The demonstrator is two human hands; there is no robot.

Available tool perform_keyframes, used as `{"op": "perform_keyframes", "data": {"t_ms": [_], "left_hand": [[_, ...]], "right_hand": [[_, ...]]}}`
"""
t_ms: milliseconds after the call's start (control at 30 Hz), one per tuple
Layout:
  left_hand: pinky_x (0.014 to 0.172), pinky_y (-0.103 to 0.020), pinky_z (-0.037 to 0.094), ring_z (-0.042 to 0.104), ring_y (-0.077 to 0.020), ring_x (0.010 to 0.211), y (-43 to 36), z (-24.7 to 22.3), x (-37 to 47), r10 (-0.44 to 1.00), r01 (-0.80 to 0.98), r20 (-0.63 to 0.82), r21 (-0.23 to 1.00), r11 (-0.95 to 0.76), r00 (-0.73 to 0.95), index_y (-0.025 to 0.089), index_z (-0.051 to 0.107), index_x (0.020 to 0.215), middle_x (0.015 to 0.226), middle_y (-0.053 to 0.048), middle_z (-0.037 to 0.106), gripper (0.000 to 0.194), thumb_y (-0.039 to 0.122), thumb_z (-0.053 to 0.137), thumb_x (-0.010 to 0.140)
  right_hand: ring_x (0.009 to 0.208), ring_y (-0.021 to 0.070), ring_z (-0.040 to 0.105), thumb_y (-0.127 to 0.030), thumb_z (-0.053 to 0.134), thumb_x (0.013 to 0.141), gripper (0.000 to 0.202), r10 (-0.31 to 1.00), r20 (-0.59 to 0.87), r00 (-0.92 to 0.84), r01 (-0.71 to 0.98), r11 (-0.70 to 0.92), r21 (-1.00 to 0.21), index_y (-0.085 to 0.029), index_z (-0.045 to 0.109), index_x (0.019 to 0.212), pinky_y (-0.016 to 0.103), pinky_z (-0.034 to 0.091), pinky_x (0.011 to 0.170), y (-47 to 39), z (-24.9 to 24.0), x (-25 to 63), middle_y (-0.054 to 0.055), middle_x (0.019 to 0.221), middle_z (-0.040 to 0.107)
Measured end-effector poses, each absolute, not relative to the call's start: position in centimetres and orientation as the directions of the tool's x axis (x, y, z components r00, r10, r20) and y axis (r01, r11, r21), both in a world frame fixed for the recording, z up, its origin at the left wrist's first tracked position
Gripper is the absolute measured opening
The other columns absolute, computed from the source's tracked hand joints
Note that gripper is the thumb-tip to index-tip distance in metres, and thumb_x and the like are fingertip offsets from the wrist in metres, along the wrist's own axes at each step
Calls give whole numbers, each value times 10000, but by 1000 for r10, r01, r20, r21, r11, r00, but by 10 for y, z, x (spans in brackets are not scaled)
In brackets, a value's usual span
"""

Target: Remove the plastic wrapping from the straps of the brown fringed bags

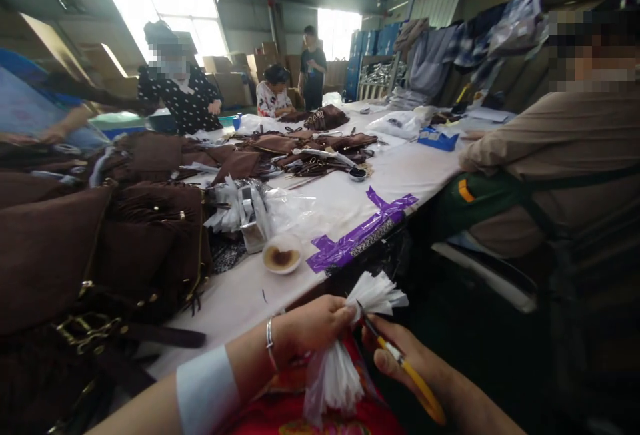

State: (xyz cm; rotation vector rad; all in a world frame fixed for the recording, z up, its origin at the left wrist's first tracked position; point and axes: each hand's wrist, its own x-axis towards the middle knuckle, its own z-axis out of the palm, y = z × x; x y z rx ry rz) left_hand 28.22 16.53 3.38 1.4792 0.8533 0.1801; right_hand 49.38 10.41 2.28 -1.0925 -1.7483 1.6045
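My left hand (320, 323) is closed round the middle of a bundle of white strips (337, 378), whose ends fan out above and below the fist. In my right hand (407, 351) is a pair of scissors (420, 388) with orange-yellow handles. Their dark blades point up and left and touch or nearly touch the bundle beside my left fingers. Both hands are over a red cloth (365, 415) at the table's near edge. Whether the blades are apart is hard to tell.
Brown fringed bags (50, 241) are heaped on the left of the white table (310, 215). A small dish (281, 255), clear plastic (290, 208) and purple tape (357, 235) lie ahead. A person (565, 148) sits at right; others are at the far side.
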Motion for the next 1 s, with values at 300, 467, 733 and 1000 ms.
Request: {"op": "perform_keyframes", "data": {"t_ms": [300, 467, 733, 1000], "left_hand": [[524, -255, 303, 337, -105, 551, 161, 18, 304, 516, 544, -486, 838, 45, 706, 184, 468, 677, 609, 33, 429, 319, 427, 408, 874], [543, -250, 340, 388, -112, 570, 154, -11, 311, 480, 551, -490, 834, 15, 728, 177, 531, 703, 655, 18, 499, 322, 437, 433, 866], [573, -239, 382, 442, -121, 606, 151, -3, 312, 384, 516, -498, 854, 62, 778, 161, 584, 762, 681, 2, 545, 406, 518, 433, 883], [566, -235, 391, 471, -117, 597, 148, 0, 311, 317, 539, -510, 842, -3, 799, 169, 564, 735, 689, 3, 563, 311, 397, 431, 898]], "right_hand": [[612, 157, 524, -603, 608, 789, 491, 918, -336, -211, 220, -290, -931, -121, 678, 854, 247, 406, 558, 58, -27, 493, 36, 693, 608], [654, 189, 565, -587, 617, 777, 479, 919, -370, -135, 274, -324, -905, -124, 705, 856, 265, 417, 582, 35, -37, 496, 53, 734, 648], [856, 252, 616, -617, 548, 812, 600, 901, -218, -375, 165, -166, -972, -145, 598, 1180, 312, 478, 715, 28, -27, 512, 89, 956, 672], [801, 202, 587, -525, 609, 819, 453, 919, -148, -365, 305, -32, -952, -148, 640, 1069, 275, 468, 710, 45, -22, 510, 63, 923, 655]]}}
